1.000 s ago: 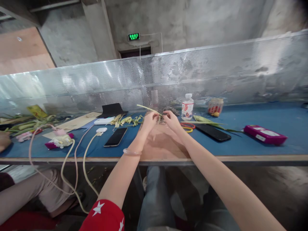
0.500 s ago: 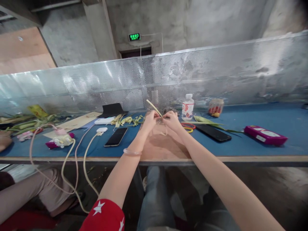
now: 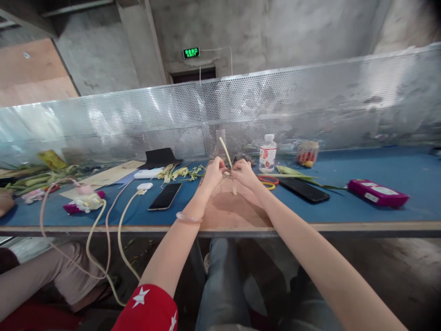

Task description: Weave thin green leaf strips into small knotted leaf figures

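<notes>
- the left hand (image 3: 212, 170) and right hand (image 3: 244, 172) meet fingertip to fingertip, both pinched shut on a pale leaf strip (image 3: 225, 149).
- the strip's free end stands up and slightly back from the pinch; a short tail hangs just below it, and the knotted part sits between the two thumbs.
- directly under the grip lies a brown paper sheet (image 3: 227, 209) on a blue table (image 3: 347, 214); the hands hover above the sheet rather than rest on it.
- to the left of the grip: a black smartphone (image 3: 166, 196), a white charger with looping cables (image 3: 103, 220), and loose green leaves (image 3: 182, 172).
- to the right of the grip: red and yellow rings (image 3: 268, 182), a second dark phone (image 3: 304, 190), and a magenta box (image 3: 378, 193) well apart.
- just behind the grip to the right stands a small white bottle (image 3: 268, 154).
- a perforated metal screen (image 3: 310, 105) backs the table, with bare concrete walls and a green exit sign (image 3: 191, 53) beyond.
- a clear bangle (image 3: 188, 217) circles the left wrist.
- the piece inside the pinch is too small and too covered by fingers to make out; another person's hand (image 3: 5, 202) is cut off at the left edge.
</notes>
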A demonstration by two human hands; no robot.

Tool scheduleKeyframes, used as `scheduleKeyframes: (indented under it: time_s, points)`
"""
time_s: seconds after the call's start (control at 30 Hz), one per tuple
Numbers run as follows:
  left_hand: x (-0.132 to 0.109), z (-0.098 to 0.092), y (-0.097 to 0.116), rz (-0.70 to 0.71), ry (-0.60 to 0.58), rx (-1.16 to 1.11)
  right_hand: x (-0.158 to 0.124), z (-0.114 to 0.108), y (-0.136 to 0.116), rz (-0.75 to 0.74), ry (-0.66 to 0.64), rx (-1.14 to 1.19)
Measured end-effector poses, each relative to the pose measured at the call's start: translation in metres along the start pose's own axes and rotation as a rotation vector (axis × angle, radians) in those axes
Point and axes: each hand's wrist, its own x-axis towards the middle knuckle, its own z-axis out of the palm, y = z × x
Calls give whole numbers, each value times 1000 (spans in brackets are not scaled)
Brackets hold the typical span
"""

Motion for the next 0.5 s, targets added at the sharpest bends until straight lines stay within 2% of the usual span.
scheduleKeyframes:
  time_s: [0.2,0.33,0.43,0.5]
  points:
    - [-2,-1,2,-12,2,16,1,2,2,32,19,54]
    - [6,-5,6,-20,21,23,3,0,6,93,60,121]
    - [8,-13,23,-42,70,16,4,-3,8,175,84,193]
    - [-2,-24,47,-61,63,-10,3,-6,8,239,80,252]
